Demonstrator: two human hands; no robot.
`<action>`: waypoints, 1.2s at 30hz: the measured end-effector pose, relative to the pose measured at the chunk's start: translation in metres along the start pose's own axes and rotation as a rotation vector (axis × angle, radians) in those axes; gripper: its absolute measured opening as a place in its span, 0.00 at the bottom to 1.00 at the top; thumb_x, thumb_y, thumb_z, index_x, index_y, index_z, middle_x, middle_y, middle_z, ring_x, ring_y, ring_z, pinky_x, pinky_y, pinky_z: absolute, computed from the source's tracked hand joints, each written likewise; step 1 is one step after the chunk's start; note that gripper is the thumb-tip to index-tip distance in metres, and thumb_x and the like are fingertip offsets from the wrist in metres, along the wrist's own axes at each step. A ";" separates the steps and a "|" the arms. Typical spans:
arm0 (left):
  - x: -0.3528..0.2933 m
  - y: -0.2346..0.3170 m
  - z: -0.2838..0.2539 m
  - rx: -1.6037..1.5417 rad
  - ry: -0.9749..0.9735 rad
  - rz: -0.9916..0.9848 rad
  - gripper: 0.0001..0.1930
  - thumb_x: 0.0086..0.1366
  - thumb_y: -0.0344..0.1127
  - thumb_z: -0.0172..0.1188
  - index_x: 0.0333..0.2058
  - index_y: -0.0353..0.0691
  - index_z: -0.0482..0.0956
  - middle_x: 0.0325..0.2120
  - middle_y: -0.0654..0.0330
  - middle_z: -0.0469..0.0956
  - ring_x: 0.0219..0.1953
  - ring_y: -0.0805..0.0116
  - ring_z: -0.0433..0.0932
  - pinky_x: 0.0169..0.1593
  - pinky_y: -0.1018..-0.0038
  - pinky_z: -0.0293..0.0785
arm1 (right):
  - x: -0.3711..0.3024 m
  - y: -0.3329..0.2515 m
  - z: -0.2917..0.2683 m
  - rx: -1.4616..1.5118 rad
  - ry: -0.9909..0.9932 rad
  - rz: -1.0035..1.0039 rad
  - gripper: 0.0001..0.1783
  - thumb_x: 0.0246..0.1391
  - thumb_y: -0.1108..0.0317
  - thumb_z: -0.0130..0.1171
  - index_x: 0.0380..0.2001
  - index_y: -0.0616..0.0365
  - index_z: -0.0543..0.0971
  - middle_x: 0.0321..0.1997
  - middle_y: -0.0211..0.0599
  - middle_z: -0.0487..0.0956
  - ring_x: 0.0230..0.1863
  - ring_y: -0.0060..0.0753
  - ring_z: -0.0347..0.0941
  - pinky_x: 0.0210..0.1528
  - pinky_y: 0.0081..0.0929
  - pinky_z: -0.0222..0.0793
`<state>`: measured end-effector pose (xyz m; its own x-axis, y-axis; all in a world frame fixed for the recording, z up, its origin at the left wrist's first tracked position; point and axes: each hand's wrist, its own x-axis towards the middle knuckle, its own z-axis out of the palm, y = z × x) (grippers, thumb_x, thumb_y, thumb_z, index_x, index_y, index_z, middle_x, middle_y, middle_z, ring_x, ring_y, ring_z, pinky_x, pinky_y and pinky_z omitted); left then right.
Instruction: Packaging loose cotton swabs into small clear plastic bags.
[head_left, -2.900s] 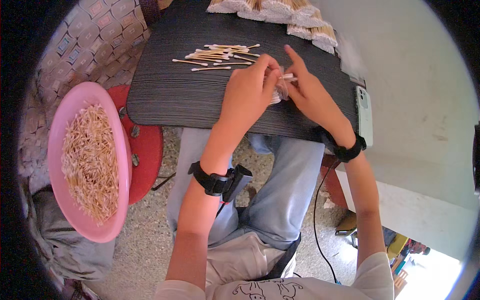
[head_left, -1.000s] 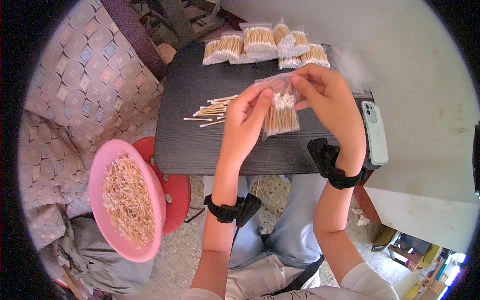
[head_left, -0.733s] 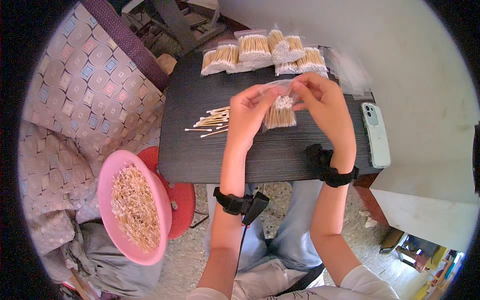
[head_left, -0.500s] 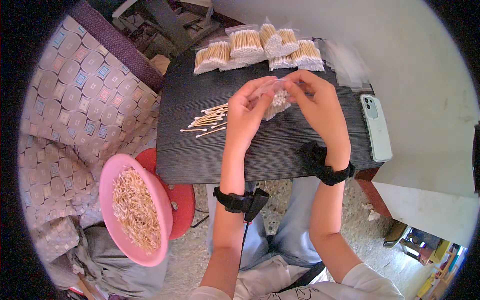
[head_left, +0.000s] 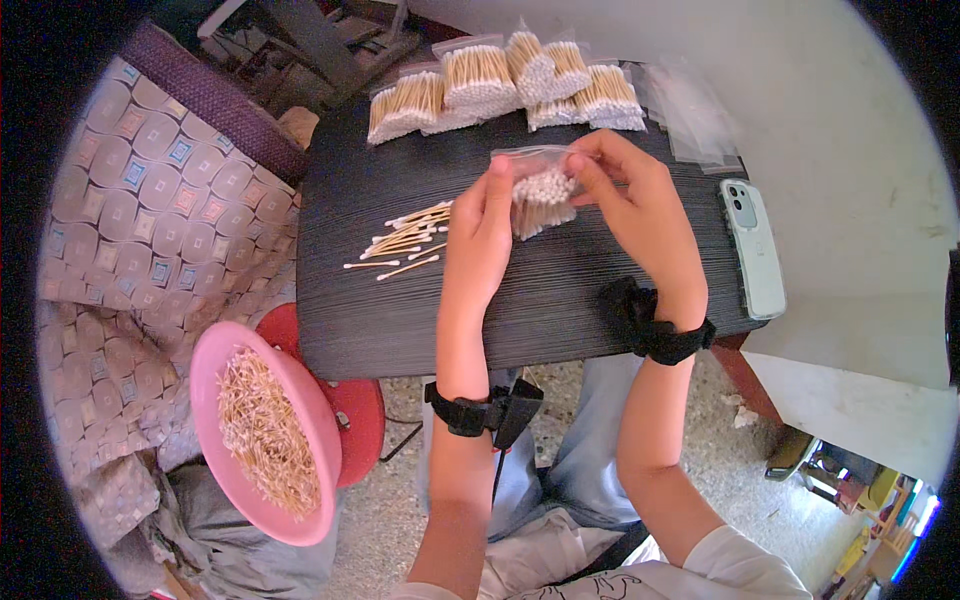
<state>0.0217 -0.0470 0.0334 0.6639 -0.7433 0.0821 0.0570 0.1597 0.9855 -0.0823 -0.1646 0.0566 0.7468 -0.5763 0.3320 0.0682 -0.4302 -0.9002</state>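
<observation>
Between my hands, above the dark table (head_left: 380, 320), hangs a clear plastic bag of cotton swabs (head_left: 543, 200), its white tips showing through the plastic. My left hand (head_left: 482, 225) pinches the bag's left edge near the top, thumb uppermost. On the other side my right hand (head_left: 625, 190) grips the upper right corner between thumb and fingers. Left of my left hand lies a small loose heap of cotton swabs (head_left: 405, 238) with wooden sticks. Both wrists wear black straps.
Filled swab bags (head_left: 480, 80) stand in a row along the table's far edge. Flat clear bags (head_left: 690, 115) lie at the far right, above a pale phone (head_left: 752, 250). A pink basin (head_left: 325, 440) of loose swabs rests on a red stool (head_left: 365, 425) at the left.
My hands have moved apart along the bag's top edge, the left one shifting outward. More of the bag and its swabs now shows between them.
</observation>
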 end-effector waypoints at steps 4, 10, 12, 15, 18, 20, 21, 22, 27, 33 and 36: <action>-0.001 -0.007 0.001 0.194 -0.025 0.161 0.17 0.69 0.41 0.51 0.46 0.33 0.76 0.34 0.58 0.80 0.34 0.76 0.76 0.40 0.77 0.71 | 0.000 0.000 0.002 -0.004 0.062 0.053 0.09 0.59 0.70 0.51 0.35 0.67 0.73 0.27 0.44 0.78 0.27 0.32 0.76 0.30 0.26 0.72; -0.002 -0.007 0.004 0.219 0.041 0.215 0.15 0.66 0.40 0.55 0.42 0.33 0.79 0.27 0.56 0.81 0.30 0.77 0.76 0.36 0.78 0.72 | 0.000 0.000 0.001 0.017 0.151 0.137 0.10 0.62 0.68 0.47 0.36 0.66 0.73 0.29 0.41 0.78 0.28 0.31 0.76 0.31 0.26 0.75; -0.003 -0.005 0.002 0.272 0.087 0.206 0.14 0.66 0.39 0.55 0.41 0.33 0.79 0.26 0.56 0.81 0.28 0.77 0.76 0.34 0.79 0.71 | 0.001 0.002 0.002 0.063 0.145 0.137 0.10 0.62 0.68 0.47 0.37 0.66 0.72 0.28 0.41 0.77 0.28 0.29 0.76 0.29 0.25 0.75; -0.004 -0.005 0.000 0.361 0.185 0.233 0.12 0.64 0.37 0.57 0.36 0.33 0.80 0.22 0.56 0.80 0.23 0.76 0.76 0.29 0.79 0.70 | 0.000 0.001 0.005 0.045 0.108 0.157 0.11 0.62 0.68 0.47 0.37 0.66 0.72 0.27 0.41 0.76 0.28 0.28 0.75 0.27 0.24 0.75; -0.004 -0.006 -0.002 0.470 0.267 0.297 0.11 0.63 0.36 0.58 0.32 0.33 0.80 0.18 0.55 0.78 0.19 0.73 0.75 0.26 0.77 0.68 | 0.001 -0.003 0.009 0.023 0.089 0.124 0.11 0.62 0.68 0.47 0.36 0.66 0.72 0.27 0.41 0.77 0.26 0.30 0.76 0.25 0.24 0.75; -0.003 -0.008 -0.002 0.543 0.300 0.329 0.11 0.63 0.36 0.58 0.30 0.33 0.79 0.17 0.55 0.77 0.18 0.71 0.74 0.24 0.76 0.67 | 0.000 -0.001 0.012 -0.010 0.076 0.126 0.11 0.62 0.68 0.47 0.36 0.66 0.72 0.26 0.42 0.77 0.25 0.32 0.76 0.25 0.25 0.74; -0.003 -0.009 -0.001 0.527 0.307 0.317 0.11 0.63 0.36 0.58 0.29 0.33 0.79 0.17 0.54 0.76 0.17 0.69 0.73 0.24 0.75 0.66 | 0.000 -0.001 0.013 -0.040 0.062 0.129 0.11 0.62 0.67 0.47 0.36 0.66 0.72 0.26 0.43 0.77 0.24 0.33 0.77 0.24 0.25 0.74; -0.004 -0.010 -0.001 0.510 0.314 0.305 0.11 0.62 0.36 0.58 0.28 0.33 0.78 0.17 0.53 0.76 0.17 0.67 0.73 0.24 0.74 0.66 | 0.001 -0.002 0.015 -0.039 0.058 0.128 0.11 0.62 0.67 0.47 0.36 0.66 0.72 0.26 0.43 0.77 0.24 0.33 0.77 0.24 0.25 0.74; -0.001 -0.011 0.001 0.544 0.287 0.291 0.12 0.63 0.37 0.58 0.27 0.32 0.75 0.16 0.53 0.73 0.17 0.63 0.71 0.24 0.71 0.65 | 0.002 0.000 0.020 -0.206 0.043 0.088 0.10 0.61 0.66 0.48 0.35 0.63 0.72 0.25 0.52 0.77 0.27 0.50 0.77 0.28 0.38 0.71; 0.000 -0.006 0.005 0.607 0.242 0.325 0.13 0.64 0.36 0.55 0.24 0.33 0.71 0.15 0.50 0.70 0.18 0.53 0.70 0.23 0.66 0.62 | 0.003 -0.002 0.018 -0.341 0.056 0.061 0.11 0.61 0.64 0.48 0.38 0.61 0.71 0.27 0.55 0.77 0.32 0.61 0.74 0.31 0.46 0.68; -0.001 -0.009 0.002 0.645 0.204 0.336 0.12 0.66 0.35 0.53 0.26 0.33 0.70 0.16 0.48 0.70 0.19 0.48 0.71 0.23 0.63 0.62 | 0.001 -0.006 0.014 -0.302 0.020 0.122 0.14 0.58 0.61 0.53 0.40 0.61 0.71 0.28 0.55 0.77 0.32 0.59 0.74 0.31 0.44 0.68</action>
<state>0.0186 -0.0490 0.0252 0.6972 -0.5767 0.4258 -0.5789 -0.1025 0.8089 -0.0725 -0.1530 0.0585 0.7240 -0.6487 0.2348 -0.2229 -0.5421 -0.8102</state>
